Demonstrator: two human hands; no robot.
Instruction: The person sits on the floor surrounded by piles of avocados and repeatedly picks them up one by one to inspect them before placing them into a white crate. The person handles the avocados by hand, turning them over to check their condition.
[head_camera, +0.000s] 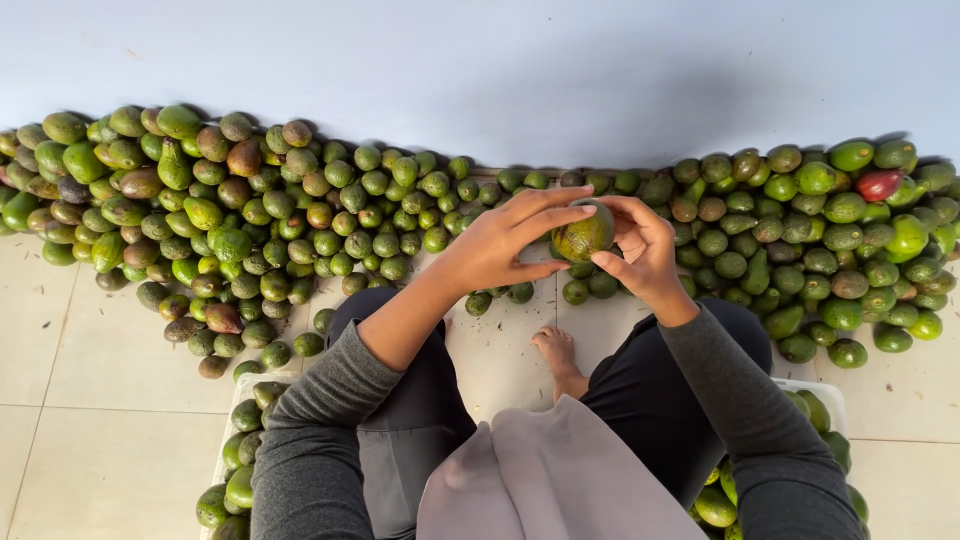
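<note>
Pale floor tiles run up to a plain light wall, and a long heap of green and brownish avocados is banked against that wall, within easy reach of the seated person. From the head camera, one avocado is lifted clear above the heap, pinched between both hands for a close look: the left hand cradles its near side with fingers spread, the right hand grips its far side with curled fingertips. A lone red fruit lies near the heap's right end. White crates of avocados flank the person's knees, and a bare foot rests below the held avocado.
</note>
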